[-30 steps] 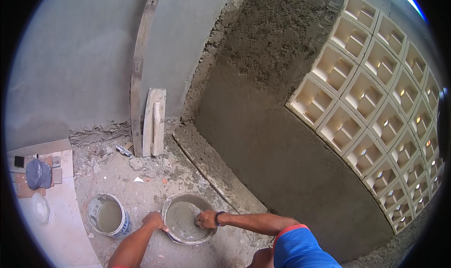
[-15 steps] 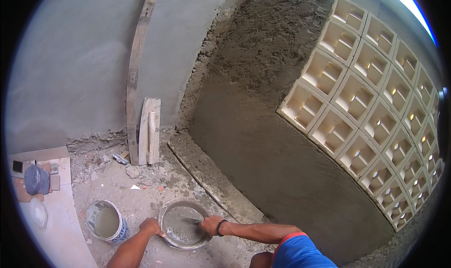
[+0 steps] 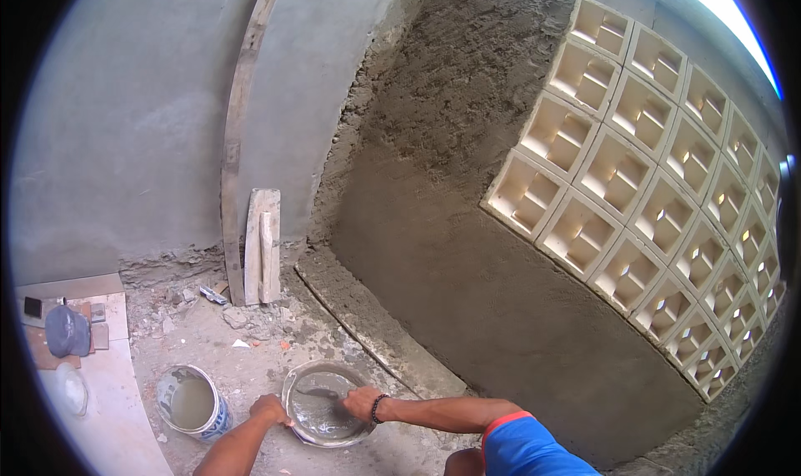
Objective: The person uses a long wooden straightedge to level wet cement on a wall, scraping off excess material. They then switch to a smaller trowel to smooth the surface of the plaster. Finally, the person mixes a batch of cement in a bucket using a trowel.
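Observation:
A round basin (image 3: 294,430) of wet grey cement mix stands on the rough floor at the lower middle. My left hand (image 3: 270,410) is closed on its left rim. Over the right side of the basin, my right hand (image 3: 361,403), with a dark beaded bracelet at the wrist, is wrapped round the handle of a trowel (image 3: 319,392). The trowel's blade lies in the mix and only partly shows. Left of my left hand stands a white bucket (image 3: 219,420) with blue markings, holding greyish liquid.
A wooden float (image 3: 264,251) leans upright beside a long wooden plank (image 3: 234,151) against the grey wall. Fresh dark plaster (image 3: 467,309) covers the right wall under pale ventilation blocks (image 3: 617,171). On the tiled ledge (image 3: 108,401) lie a cap (image 3: 67,332) and tile pieces.
My right hand has moved slightly left over the basin, taking the trowel toward the basin's left side. The left hand stays on the rim. The whole view has shifted a little.

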